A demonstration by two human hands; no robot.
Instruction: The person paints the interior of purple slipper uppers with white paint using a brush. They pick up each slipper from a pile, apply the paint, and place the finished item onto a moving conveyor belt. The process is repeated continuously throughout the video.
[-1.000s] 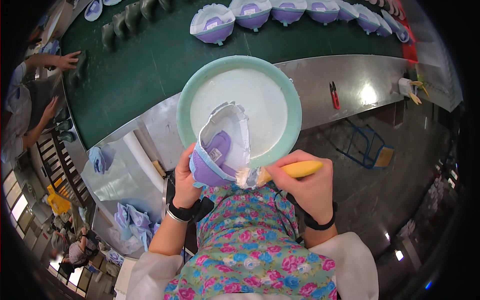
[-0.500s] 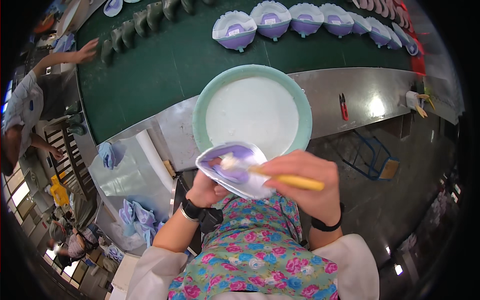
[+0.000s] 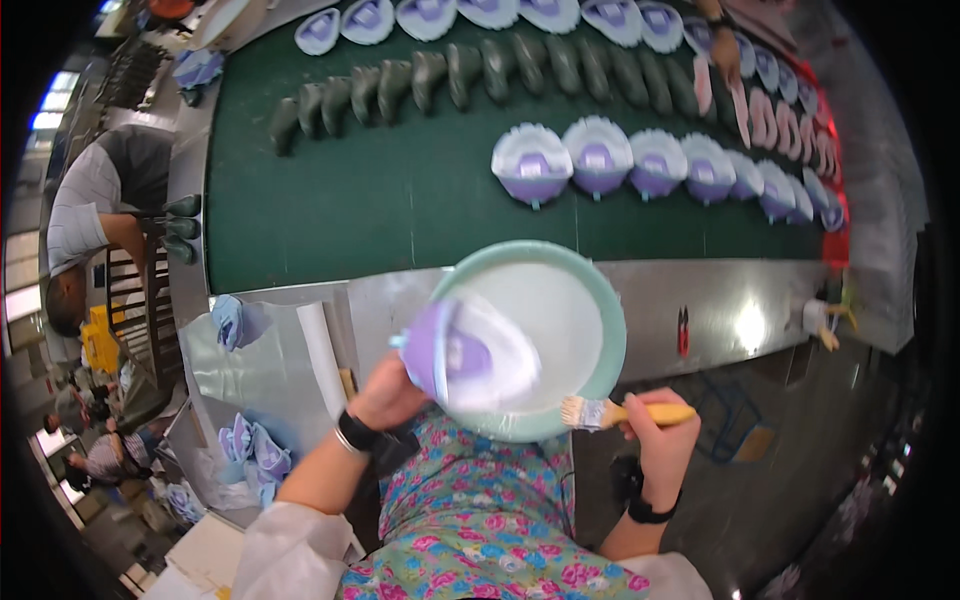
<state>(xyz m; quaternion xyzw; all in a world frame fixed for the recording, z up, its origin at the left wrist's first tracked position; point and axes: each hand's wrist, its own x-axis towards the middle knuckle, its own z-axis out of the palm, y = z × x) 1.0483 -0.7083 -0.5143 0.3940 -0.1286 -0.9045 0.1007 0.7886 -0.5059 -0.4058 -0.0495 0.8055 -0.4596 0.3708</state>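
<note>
Nearest the camera, above a flowered garment, the left hand (image 3: 385,392) closes around a purple and white shoe part (image 3: 468,352), blurred, holding it up over the near rim of a pale green basin (image 3: 610,330) filled with white liquid. Just right of it, the right hand (image 3: 660,432) grips the yellow handle of a brush (image 3: 625,412), its pale bristles pointing left and lying at the basin's lower edge, close to the shoe part but apart from it. Both wrists carry dark bands. Under the basin lies a grey metal surface (image 3: 720,290), with a small red and black tool (image 3: 683,331) to the right. To the left, a sheet of clear plastic (image 3: 250,360) carries a blue glove (image 3: 228,318), and more purple pieces (image 3: 250,445) lie lower down. Beyond the surface runs a green belt (image 3: 380,190). On it stands a row of purple and white shoe parts (image 3: 650,160), then a row of dark shoe lasts (image 3: 480,70), then another light row at the far edge. At the left edge another person (image 3: 90,210) leans toward the belt.
</note>
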